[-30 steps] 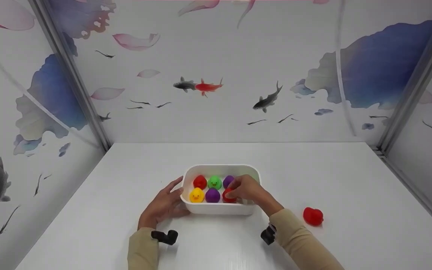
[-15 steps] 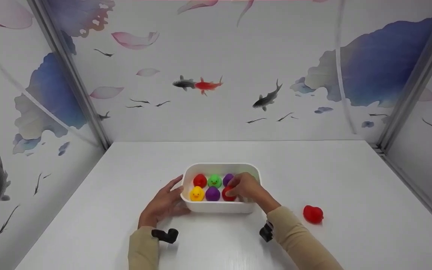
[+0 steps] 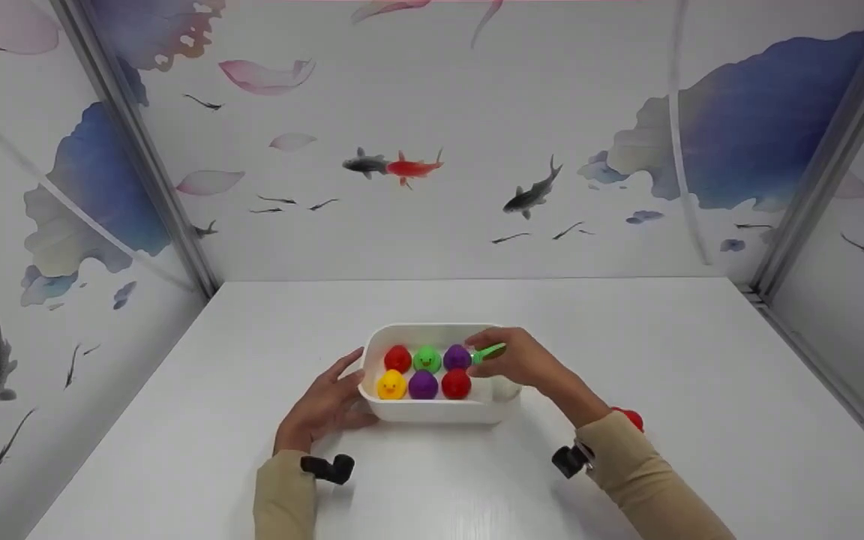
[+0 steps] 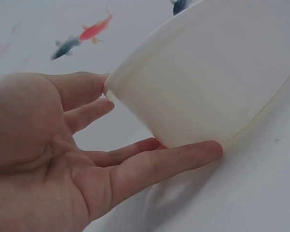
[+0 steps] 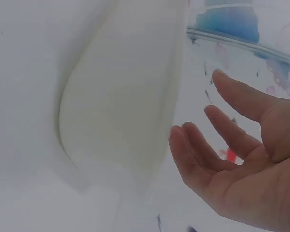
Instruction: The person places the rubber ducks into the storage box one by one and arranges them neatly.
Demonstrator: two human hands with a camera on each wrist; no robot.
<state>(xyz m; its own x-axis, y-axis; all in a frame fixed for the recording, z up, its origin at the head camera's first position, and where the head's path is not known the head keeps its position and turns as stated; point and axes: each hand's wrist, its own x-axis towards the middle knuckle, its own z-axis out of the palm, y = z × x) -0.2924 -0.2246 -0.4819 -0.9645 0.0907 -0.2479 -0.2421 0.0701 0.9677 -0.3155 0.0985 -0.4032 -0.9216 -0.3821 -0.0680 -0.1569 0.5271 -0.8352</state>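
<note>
A white plastic box (image 3: 432, 411) holds several toy ducks in two rows. A red duck (image 3: 397, 358), a green duck (image 3: 427, 359) and a purple duck (image 3: 457, 357) fill the back row. In front are a yellow duck (image 3: 391, 385), another purple one (image 3: 423, 385) and another red one (image 3: 456, 384). My left hand (image 3: 325, 406) holds the box's left end, fingers at the rim and thumb low along its side. Over the right end hovers my right hand (image 3: 518, 360), fingers apart and nothing between them in the right wrist view. A green thing (image 3: 489, 352) shows partly behind its fingers.
A red toy (image 3: 631, 418) lies on the white table (image 3: 432, 487) right of the box, partly hidden by my right forearm. White panels printed with fish and petals (image 3: 372, 232) enclose the table at the back and both sides.
My right hand has let go of the front red duck and moved up and right, fingers spread. The green thing has come into sight. My left hand stays on the box.
</note>
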